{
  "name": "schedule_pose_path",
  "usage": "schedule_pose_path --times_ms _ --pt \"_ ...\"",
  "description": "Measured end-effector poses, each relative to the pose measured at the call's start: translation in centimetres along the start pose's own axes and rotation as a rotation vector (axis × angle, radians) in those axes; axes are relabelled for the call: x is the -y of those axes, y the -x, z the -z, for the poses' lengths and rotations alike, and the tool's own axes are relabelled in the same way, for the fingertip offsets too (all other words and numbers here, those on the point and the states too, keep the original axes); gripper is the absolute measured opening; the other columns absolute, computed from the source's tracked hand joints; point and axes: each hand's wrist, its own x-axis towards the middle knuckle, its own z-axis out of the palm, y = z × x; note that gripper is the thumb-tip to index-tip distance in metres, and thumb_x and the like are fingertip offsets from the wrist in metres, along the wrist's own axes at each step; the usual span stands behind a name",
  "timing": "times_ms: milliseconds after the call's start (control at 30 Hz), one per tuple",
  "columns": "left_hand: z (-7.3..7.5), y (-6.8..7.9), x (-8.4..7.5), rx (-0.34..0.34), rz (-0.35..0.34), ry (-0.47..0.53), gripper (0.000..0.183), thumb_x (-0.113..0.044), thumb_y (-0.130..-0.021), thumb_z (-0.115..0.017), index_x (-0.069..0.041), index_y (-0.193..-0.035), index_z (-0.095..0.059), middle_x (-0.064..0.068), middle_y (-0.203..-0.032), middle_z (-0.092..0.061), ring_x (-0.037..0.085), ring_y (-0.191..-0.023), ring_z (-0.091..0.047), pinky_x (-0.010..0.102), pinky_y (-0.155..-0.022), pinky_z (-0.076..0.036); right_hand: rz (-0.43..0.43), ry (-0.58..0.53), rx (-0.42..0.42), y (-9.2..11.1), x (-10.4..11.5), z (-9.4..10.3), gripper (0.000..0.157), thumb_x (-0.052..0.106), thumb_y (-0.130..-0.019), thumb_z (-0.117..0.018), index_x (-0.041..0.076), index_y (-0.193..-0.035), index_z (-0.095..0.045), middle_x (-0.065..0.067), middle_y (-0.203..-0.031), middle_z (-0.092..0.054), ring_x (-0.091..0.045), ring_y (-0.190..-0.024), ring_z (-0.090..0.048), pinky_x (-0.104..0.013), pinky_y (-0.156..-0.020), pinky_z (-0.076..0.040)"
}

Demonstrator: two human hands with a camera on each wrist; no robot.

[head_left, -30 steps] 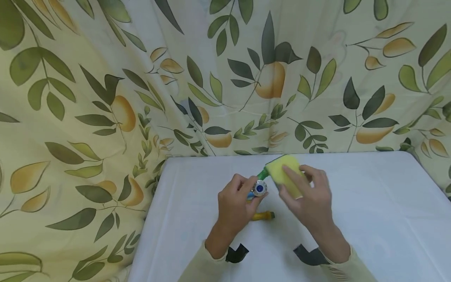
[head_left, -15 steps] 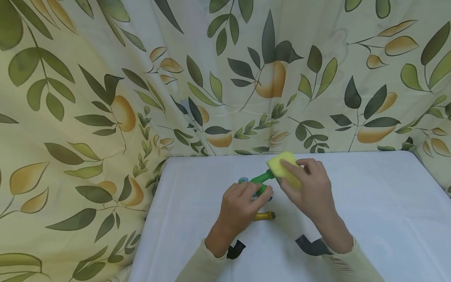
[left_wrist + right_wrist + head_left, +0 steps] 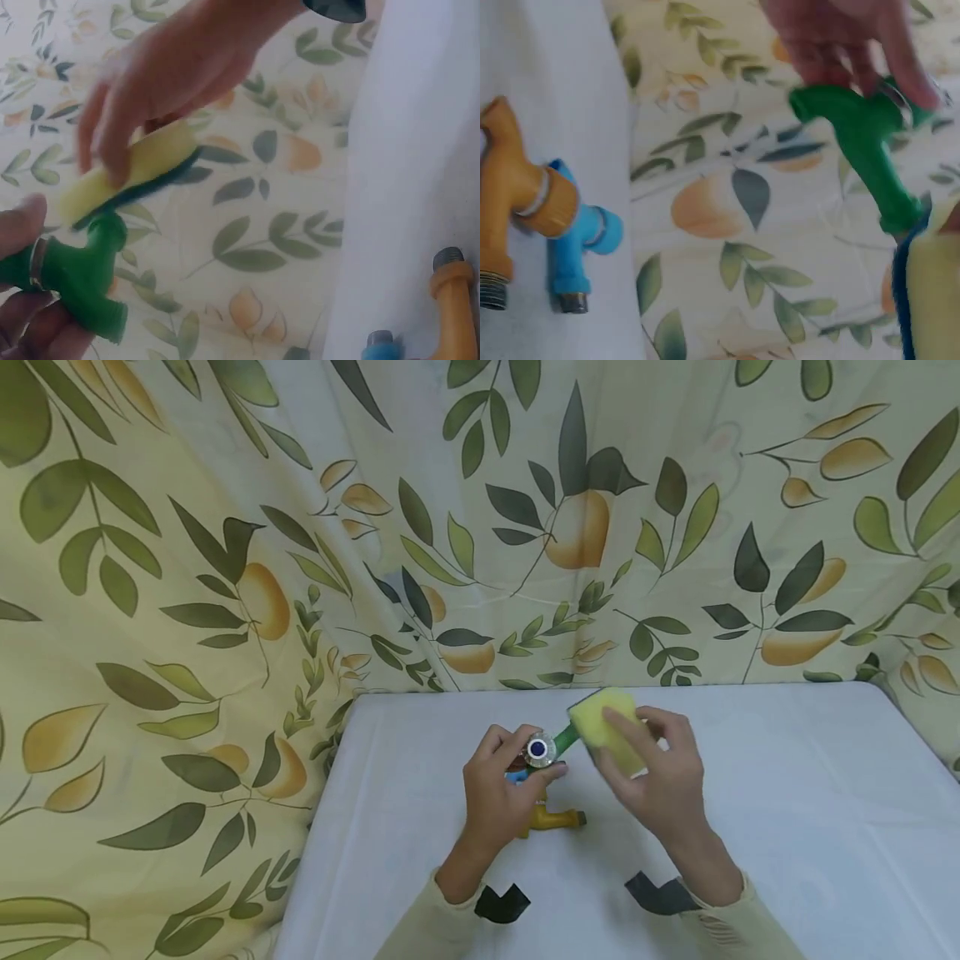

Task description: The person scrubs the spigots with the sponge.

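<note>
My left hand (image 3: 497, 789) grips a green plastic tap (image 3: 866, 142) by its handle end, held up above the table. In the head view the handle's clear cap with a blue disc (image 3: 537, 749) faces the camera. My right hand (image 3: 667, 781) pinches a yellow sponge (image 3: 613, 731) between thumb and fingers. The sponge's dark green scouring side (image 3: 139, 193) meets the end of the green tap's pipe, as both wrist views show. In the head view, the sponge covers that end of the tap.
An orange-yellow tap (image 3: 510, 187) and a blue tap (image 3: 571, 251) lie on the white table (image 3: 787, 827), below the hands. A leaf-and-fruit patterned curtain (image 3: 465, 527) hangs behind the table and on the left side.
My left hand turned the green tap, hiding its disc half a second ago, then turned it back to face the camera. The sponge rose slightly and came down again, staying at the pipe end.
</note>
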Motion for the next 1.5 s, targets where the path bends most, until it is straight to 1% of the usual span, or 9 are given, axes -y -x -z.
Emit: schedule_pose_path --times_ms 167,267,333,467,700,833,1100,1267,1500 --pt "0.3 0.1 0.5 0.059 0.078 0.157 0.040 -0.018 -0.082 -0.087 -0.012 -0.119 -0.072 0.004 -0.093 -0.052 0.010 -0.089 -0.066 0.028 -0.077 -0.063 -0.334 -0.185 0.030 -0.6 -0.5 1.3 0.044 0.001 -0.080 -0.078 0.005 -0.123 -0.072 -0.010 -0.112 -0.061 -0.013 -0.097 -0.056 -0.002 -0.083 -0.043" --pt "0.5 0.1 1.0 0.094 0.078 0.206 0.041 -0.016 -0.083 -0.086 -0.012 -0.121 -0.071 0.005 -0.094 -0.053 0.011 -0.093 -0.066 0.027 -0.082 -0.062 -0.409 -0.315 0.208 -0.9 -0.4 2.1 0.046 -0.004 -0.085 -0.073 0.004 -0.130 -0.068 -0.006 -0.118 -0.062 -0.005 -0.098 -0.057 -0.005 -0.083 -0.048" --pt "0.7 0.1 1.2 0.107 0.084 0.229 0.041 -0.015 -0.083 -0.086 -0.013 -0.121 -0.071 0.004 -0.095 -0.053 0.011 -0.093 -0.066 0.027 -0.082 -0.062 -0.407 -0.275 0.289 -1.1 -0.6 2.2 0.043 0.003 -0.089 -0.073 0.007 -0.132 -0.068 -0.009 -0.119 -0.064 0.000 -0.098 -0.055 -0.005 -0.080 -0.048" --pt "1.0 0.0 1.2 0.131 0.079 0.236 0.039 -0.017 -0.084 -0.085 -0.014 -0.121 -0.071 0.004 -0.095 -0.053 0.011 -0.093 -0.065 0.028 -0.081 -0.062 -0.457 -0.239 0.303 -1.1 -1.0 2.2 0.039 0.008 -0.093 -0.071 0.009 -0.132 -0.068 -0.011 -0.116 -0.064 0.000 -0.094 -0.055 -0.007 -0.074 -0.049" --pt "1.0 -0.1 1.0 0.135 0.055 0.213 0.039 -0.019 -0.084 -0.086 -0.015 -0.120 -0.071 0.002 -0.093 -0.052 0.010 -0.092 -0.064 0.026 -0.079 -0.062 -0.439 -0.265 0.301 -0.9 -1.2 2.2 0.037 0.005 -0.093 -0.068 0.008 -0.131 -0.068 0.001 -0.110 -0.063 -0.001 -0.092 -0.056 -0.007 -0.074 -0.049" --pt "0.9 -0.2 0.9 0.126 0.027 0.195 0.039 -0.018 -0.083 -0.087 -0.012 -0.118 -0.071 0.003 -0.094 -0.053 0.011 -0.091 -0.064 0.025 -0.076 -0.061 -0.418 -0.281 0.300 -0.9 -1.3 2.2 0.038 0.003 -0.092 -0.069 0.007 -0.130 -0.068 -0.005 -0.111 -0.064 -0.003 -0.092 -0.057 -0.007 -0.075 -0.049" --pt "0.9 -0.2 0.7 0.111 0.018 0.132 0.040 -0.021 -0.081 -0.088 -0.014 -0.118 -0.072 0.001 -0.093 -0.052 0.011 -0.089 -0.058 0.023 -0.072 -0.057 -0.377 -0.219 0.309 -0.6 -1.6 2.0 0.040 0.006 -0.089 -0.074 0.009 -0.128 -0.070 -0.009 -0.111 -0.065 -0.005 -0.091 -0.057 -0.009 -0.074 -0.049" --pt "0.9 -0.1 0.6 0.098 0.082 0.162 0.045 -0.016 -0.080 -0.089 -0.011 -0.120 -0.072 0.005 -0.102 -0.054 0.014 -0.100 -0.061 0.027 -0.077 -0.060 -0.358 -0.058 0.299 -0.5 -1.4 1.8 0.040 0.014 -0.084 -0.079 0.015 -0.124 -0.074 -0.008 -0.110 -0.066 -0.011 -0.089 -0.055 -0.014 -0.068 -0.046" --pt "0.5 -0.3 0.5 0.078 0.109 0.104 0.048 -0.008 -0.077 -0.090 -0.008 -0.122 -0.072 0.007 -0.104 -0.050 0.018 -0.104 -0.060 0.026 -0.083 -0.060 -0.272 -0.261 0.172 -0.5 1.1 2.1 0.048 -0.001 -0.078 -0.078 0.009 -0.125 -0.072 -0.008 -0.112 -0.065 0.000 -0.098 -0.055 -0.006 -0.081 -0.045"
